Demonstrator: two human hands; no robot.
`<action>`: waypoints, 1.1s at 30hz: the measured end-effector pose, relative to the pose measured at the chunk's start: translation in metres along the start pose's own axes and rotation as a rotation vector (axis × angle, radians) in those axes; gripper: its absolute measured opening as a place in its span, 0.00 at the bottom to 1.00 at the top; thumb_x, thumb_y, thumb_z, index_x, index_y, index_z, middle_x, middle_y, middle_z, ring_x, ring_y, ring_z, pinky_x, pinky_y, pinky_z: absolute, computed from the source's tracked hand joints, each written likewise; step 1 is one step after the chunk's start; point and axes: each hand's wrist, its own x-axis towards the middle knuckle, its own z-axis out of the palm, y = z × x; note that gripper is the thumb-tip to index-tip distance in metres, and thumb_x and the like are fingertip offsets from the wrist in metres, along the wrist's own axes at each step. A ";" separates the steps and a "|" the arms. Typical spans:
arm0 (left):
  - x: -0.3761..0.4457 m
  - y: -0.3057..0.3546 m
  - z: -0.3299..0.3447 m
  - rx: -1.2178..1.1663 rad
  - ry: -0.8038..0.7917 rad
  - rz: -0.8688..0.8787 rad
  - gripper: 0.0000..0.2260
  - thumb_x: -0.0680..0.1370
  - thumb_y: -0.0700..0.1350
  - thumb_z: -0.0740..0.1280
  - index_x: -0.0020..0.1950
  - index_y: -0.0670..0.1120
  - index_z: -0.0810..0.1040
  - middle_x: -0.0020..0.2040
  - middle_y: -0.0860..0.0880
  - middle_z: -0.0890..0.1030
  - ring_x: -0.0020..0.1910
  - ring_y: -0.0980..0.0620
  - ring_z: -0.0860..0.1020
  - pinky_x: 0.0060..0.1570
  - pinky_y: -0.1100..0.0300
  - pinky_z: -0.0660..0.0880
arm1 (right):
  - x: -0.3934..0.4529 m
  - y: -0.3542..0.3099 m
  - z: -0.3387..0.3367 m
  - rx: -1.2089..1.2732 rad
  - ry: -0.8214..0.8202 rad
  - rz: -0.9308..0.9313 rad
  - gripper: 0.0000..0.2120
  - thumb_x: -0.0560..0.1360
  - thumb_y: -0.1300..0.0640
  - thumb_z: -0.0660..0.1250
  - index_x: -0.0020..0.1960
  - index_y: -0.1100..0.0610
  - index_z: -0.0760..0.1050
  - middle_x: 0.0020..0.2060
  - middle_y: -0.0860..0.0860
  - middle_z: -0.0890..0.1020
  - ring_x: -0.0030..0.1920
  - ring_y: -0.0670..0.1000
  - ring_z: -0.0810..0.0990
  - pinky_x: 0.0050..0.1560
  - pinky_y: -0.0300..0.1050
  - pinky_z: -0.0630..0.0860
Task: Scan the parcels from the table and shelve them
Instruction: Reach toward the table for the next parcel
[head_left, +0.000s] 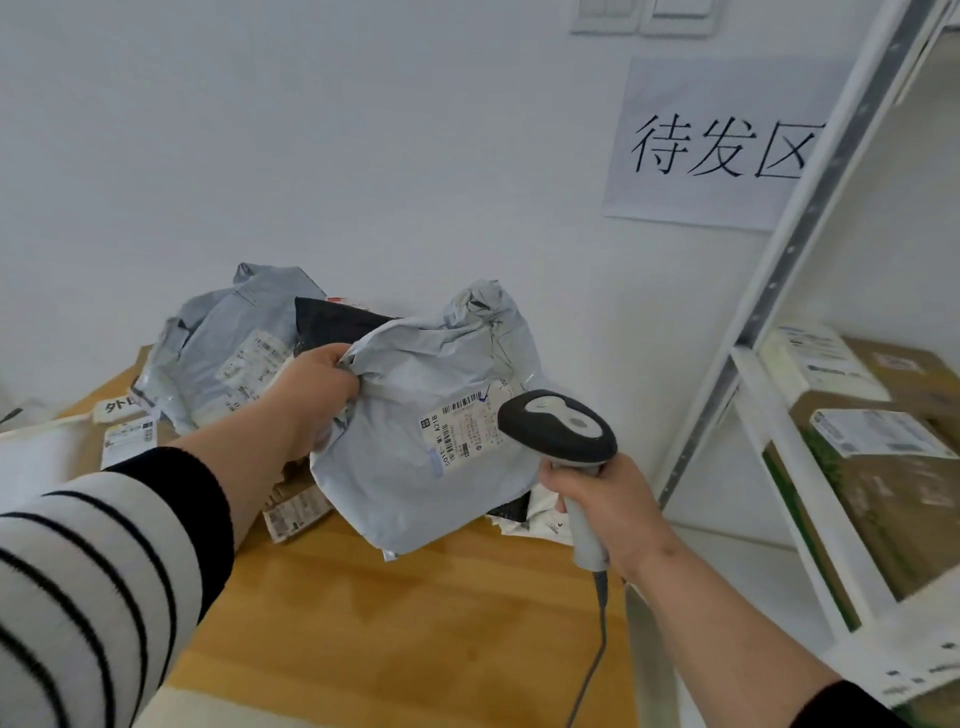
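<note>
Gripping the crumpled upper left edge of a grey poly-bag parcel (415, 447), the left hand (317, 395) holds it lifted above the wooden table (415, 623), its fingers curled into the plastic and its white shipping label (465, 431) turned up toward the camera; the right hand (605, 512) is wrapped round the pale handle of a barcode scanner (558, 431), whose dark head sits just beside the label's right end, overlapping the parcel's right edge in this view; a grey cable (597, 649) trails down from the bottom of the handle; the left forearm wears a white sleeve with black stripes (93, 571), and a dark cuff shows at the right wrist near the bottom edge. Behind the held parcel more parcels lie heaped on the table against the white wall: another grey bag (228, 353) with labels to the left, a black bag (337, 327) between the two grey ones, flat brown cartons with labels (291, 512) under the left forearm, and a black-and-white packet (524, 512) under the held parcel's lower right corner. To the right stands a white metal shelf unit (769, 322); cardboard boxes (883, 467) with labels sit on its shelf. On the wall a paper sign (722, 145) reads 待发区, its right edge hidden by the shelf upright.
</note>
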 end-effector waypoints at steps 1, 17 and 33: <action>-0.006 0.001 0.002 0.011 -0.004 -0.004 0.22 0.72 0.30 0.57 0.43 0.55 0.82 0.30 0.51 0.81 0.30 0.50 0.76 0.24 0.65 0.72 | -0.006 0.000 -0.002 -0.036 -0.007 -0.010 0.04 0.72 0.63 0.73 0.39 0.61 0.80 0.26 0.48 0.77 0.29 0.45 0.75 0.30 0.35 0.72; -0.043 0.014 -0.001 0.036 0.014 -0.007 0.21 0.73 0.30 0.56 0.45 0.53 0.81 0.23 0.54 0.74 0.25 0.53 0.68 0.14 0.69 0.63 | -0.046 -0.007 0.001 -0.037 -0.028 -0.053 0.05 0.73 0.62 0.72 0.40 0.55 0.81 0.26 0.44 0.78 0.29 0.43 0.75 0.32 0.32 0.73; -0.039 0.013 0.002 0.073 -0.011 0.016 0.20 0.73 0.31 0.57 0.46 0.53 0.81 0.37 0.48 0.79 0.29 0.51 0.70 0.18 0.66 0.66 | -0.053 -0.010 -0.001 -0.051 -0.031 -0.050 0.07 0.67 0.54 0.72 0.36 0.58 0.80 0.25 0.48 0.76 0.29 0.45 0.74 0.32 0.35 0.72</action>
